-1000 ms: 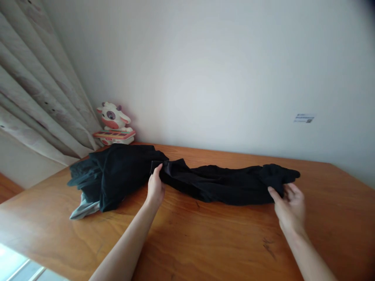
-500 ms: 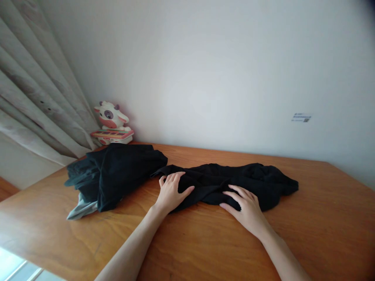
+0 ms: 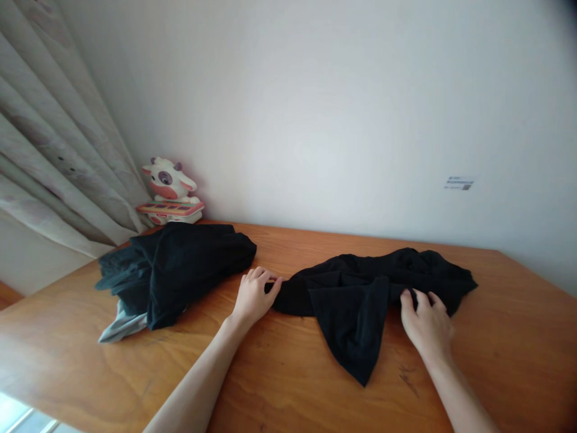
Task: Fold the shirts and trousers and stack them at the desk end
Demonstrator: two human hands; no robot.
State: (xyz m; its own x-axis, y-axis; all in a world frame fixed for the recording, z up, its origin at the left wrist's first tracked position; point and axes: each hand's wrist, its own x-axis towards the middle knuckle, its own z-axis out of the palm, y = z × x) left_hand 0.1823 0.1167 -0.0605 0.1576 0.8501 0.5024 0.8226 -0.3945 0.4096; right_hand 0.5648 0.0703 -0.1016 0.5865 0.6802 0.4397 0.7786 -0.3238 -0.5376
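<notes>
A crumpled black garment (image 3: 347,328) lies across the wooden table in front of me, with one pointed flap of it spread toward the near edge. At its left end, my left hand (image 3: 256,294) pinches the cloth between thumb and fingers. My right hand (image 3: 427,319) is closed on the near edge of the garment's right part, its fingers curled over the fabric. What kind of garment it is I cannot tell.
To the left lies a pile of dark clothes (image 3: 193,270) with a light grey piece (image 3: 124,325) sticking out below. Behind it stands a toy cow with a keyboard (image 3: 171,192), beside the curtain (image 3: 54,132). The wooden table (image 3: 279,385) meets a white wall at the back.
My right hand has moved to the right and closed on the garment. My left hand has shifted slightly left and pinches its end. A flap of the cloth now hangs toward me.
</notes>
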